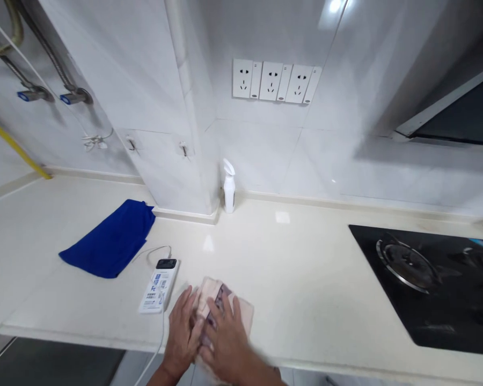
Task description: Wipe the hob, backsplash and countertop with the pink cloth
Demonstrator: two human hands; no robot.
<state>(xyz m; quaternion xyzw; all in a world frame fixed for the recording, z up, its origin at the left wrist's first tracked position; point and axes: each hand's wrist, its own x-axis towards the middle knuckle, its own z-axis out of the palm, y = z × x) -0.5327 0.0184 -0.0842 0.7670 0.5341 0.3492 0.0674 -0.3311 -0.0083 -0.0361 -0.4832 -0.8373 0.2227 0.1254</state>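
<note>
A folded cloth (243, 313), pale pink with a purple patterned band, lies near the front edge of the counter. My right hand (227, 335) rests on top of it, fingers spread and stretched forward. At the cloth's left side is my left hand (182, 328), its fingers extended and its thumb reaching onto the fabric. Both palms face down, and the cloth's underside and part of its near side are hidden. Just left of my left hand is a white power bank (158, 289) with a dark display and a white cable.
A blue cloth (110, 238) lies on the counter (306, 273) at left. Against the wall corner stands a white spray bottle (229, 187). A black gas stove (410, 289) is set in at right. Wall sockets (271, 81) are above; a range hood (454, 107) juts out upper right.
</note>
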